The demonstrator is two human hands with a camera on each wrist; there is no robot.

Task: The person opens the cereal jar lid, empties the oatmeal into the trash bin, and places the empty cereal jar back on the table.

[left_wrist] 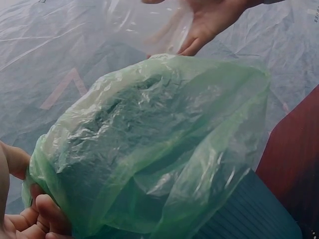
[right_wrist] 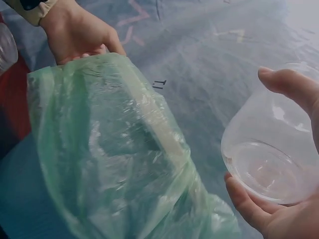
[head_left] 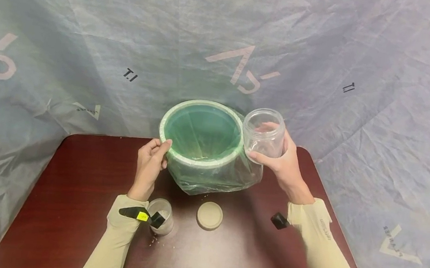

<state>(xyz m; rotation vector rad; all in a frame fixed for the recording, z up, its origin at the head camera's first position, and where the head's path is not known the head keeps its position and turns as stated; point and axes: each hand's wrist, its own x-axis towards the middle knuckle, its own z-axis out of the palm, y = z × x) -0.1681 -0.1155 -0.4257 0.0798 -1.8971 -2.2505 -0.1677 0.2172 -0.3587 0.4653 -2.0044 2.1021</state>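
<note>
A trash bin with a pale rim (head_left: 199, 164) stands at the table's back, a thin green plastic bag (head_left: 211, 182) draped over its edge and down its outside. My left hand (head_left: 149, 162) pinches the bag at the rim's left side, thumb on top. In the left wrist view the bin's ribbed blue wall (left_wrist: 249, 214) shows below the bag. Beside the rim's right side, my right hand (head_left: 287, 164) grips a clear wide-mouthed jar (head_left: 263, 141) without a lid, thumb in front. The right wrist view shows the jar's round base (right_wrist: 266, 169); no contents are visible in it.
On the brown table (head_left: 86, 181), a second clear jar (head_left: 164, 230) holding pale grains stands by my left wrist, partly covered by the wrist camera. A few grains lie near it. A round beige lid (head_left: 209, 216) lies before the bin. Grey sheeting (head_left: 168, 58) hangs behind.
</note>
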